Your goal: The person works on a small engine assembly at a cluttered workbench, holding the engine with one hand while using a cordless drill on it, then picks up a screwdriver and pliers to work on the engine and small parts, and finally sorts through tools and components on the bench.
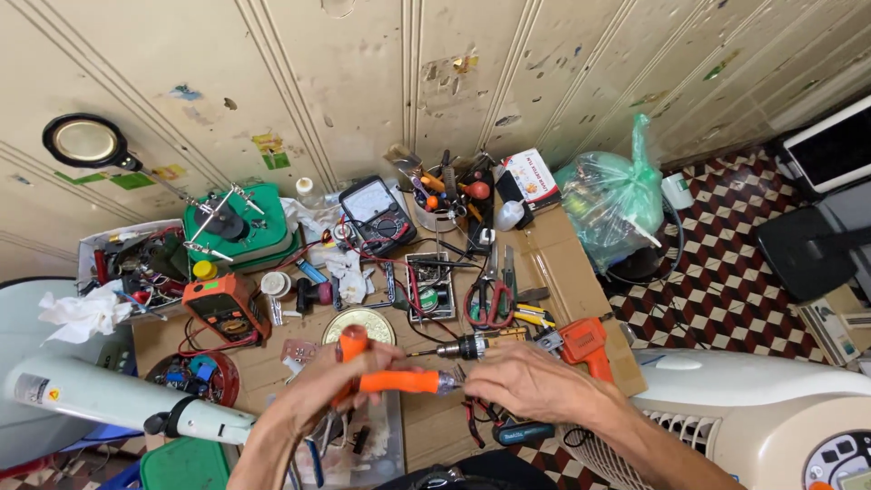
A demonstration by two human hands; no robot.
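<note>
My left hand (318, 386) is closed around the orange handle of a screwdriver (399, 381), which lies level and points right. My right hand (526, 381) pinches the metal tip end of that screwdriver with its fingertips. Both hands hover over the near part of a cluttered cardboard-covered bench (553, 263). Just behind the hands lies an orange cordless drill (581, 343) with its chuck (467, 347) pointing left.
An orange multimeter (225, 308), a black analogue meter (376, 211), a green helping-hand stand with magnifier (238, 222), red-handled cutters (490, 304), a cup of tools (445, 195) and a green plastic bag (612, 195) crowd the bench. A white fan housing (753, 408) sits right, a white cylinder (109, 399) left.
</note>
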